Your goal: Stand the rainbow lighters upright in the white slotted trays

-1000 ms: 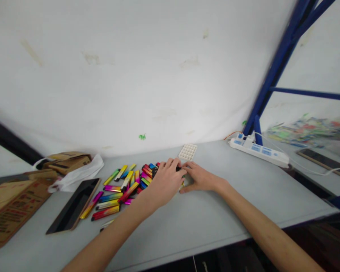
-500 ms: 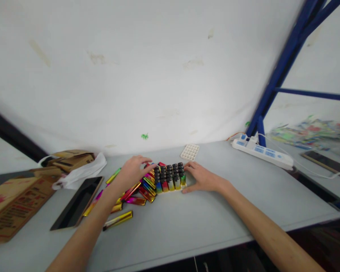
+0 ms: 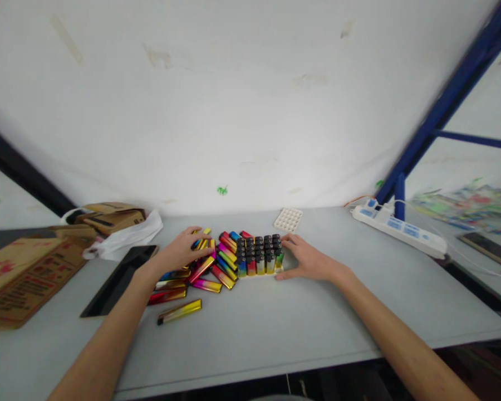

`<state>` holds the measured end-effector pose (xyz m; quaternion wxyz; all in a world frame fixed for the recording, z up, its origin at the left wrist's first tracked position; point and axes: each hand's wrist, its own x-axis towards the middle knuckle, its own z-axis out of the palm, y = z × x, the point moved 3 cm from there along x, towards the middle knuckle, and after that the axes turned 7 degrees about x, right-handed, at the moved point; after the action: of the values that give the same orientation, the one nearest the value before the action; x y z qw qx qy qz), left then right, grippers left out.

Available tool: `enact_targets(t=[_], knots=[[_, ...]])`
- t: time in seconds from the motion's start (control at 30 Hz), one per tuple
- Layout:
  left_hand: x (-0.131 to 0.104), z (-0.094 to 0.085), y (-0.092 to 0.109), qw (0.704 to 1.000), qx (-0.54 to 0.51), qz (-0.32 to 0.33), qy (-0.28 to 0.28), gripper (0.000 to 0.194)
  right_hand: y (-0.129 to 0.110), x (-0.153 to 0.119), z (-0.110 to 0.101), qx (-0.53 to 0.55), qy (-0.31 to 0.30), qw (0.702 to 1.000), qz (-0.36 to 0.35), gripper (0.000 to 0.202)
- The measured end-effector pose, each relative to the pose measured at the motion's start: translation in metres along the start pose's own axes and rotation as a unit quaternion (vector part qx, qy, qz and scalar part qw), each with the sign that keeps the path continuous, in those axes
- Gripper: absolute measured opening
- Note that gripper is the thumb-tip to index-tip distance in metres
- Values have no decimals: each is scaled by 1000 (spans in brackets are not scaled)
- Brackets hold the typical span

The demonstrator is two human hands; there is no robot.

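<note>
Upright lighters (image 3: 261, 256) with black tops and shiny coloured bodies stand in rows in a white tray (image 3: 254, 276). My right hand (image 3: 303, 259) grips the tray's right end, thumb at the front corner and fingers behind. Left of the tray lies a loose pile of metallic lighters (image 3: 225, 264) in red, yellow, blue and pink. My left hand (image 3: 183, 250) reaches over the pile's left side with thumb and fingers apart around some lighters; its fingertips are partly hidden. A yellow lighter (image 3: 179, 312) lies apart, nearer the front edge.
A second white tray (image 3: 288, 220) with round hollows lies behind. To the left are a dark tablet (image 3: 121, 278), a white plastic bag (image 3: 129, 236) and cardboard boxes (image 3: 29, 278). A white power strip (image 3: 401, 229) sits at right, beside a blue frame (image 3: 434, 117).
My left hand has moved left and back, away from the tray and down onto the pile. My right hand stays at the tray's end. The view has shifted slightly.
</note>
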<state>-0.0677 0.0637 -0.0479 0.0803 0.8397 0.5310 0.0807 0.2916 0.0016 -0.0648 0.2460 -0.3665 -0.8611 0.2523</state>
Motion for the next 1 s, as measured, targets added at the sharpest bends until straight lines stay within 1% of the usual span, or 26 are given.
enact_targets(t=[0.1,0.17,0.27,0.4,0.47,0.53,0.6,0.67,0.73,0.8,0.9,0.93,1.0], knots=[[-1,1,2,1000,-18,3,10,78,1,-1,1,-1,-6,1000,6,79],[-1,3,3,1000,-18,-1,7,78,3,-1,1,-5,-7,1000,8,79],[-2,5,6,1000,-20,-2,18,76,3,-1,1,-9,-4,1000,9,79],[-4,5,10,998,-57,1,38,70,1,0,1,-12,-6,1000,10,80],[-5,1,11,995,-73,1,63,65,0,0,1,-13,-5,1000,10,80],[-6,-3,12,991,-87,-5,101,59,0,0,1,-10,-4,1000,7,80],[-7,-7,12,985,-109,-23,131,52,1,0,1,-8,-3,1000,4,80],[-7,-9,13,975,-159,-53,145,46,2,0,2,-9,-3,1000,5,80],[-7,-10,14,956,-242,-74,151,43,2,0,2,-8,-4,1000,8,81],[-6,-13,16,921,-336,-84,176,43,2,0,1,-5,-3,1000,11,81],[-9,-21,16,850,-447,-119,254,45,1,-1,1,2,-1,1000,11,80],[-10,-23,16,824,-480,-133,271,46,1,-1,1,3,-1,1000,10,80],[-12,-24,16,772,-550,-153,280,41,1,-1,1,2,-1,1000,8,80]])
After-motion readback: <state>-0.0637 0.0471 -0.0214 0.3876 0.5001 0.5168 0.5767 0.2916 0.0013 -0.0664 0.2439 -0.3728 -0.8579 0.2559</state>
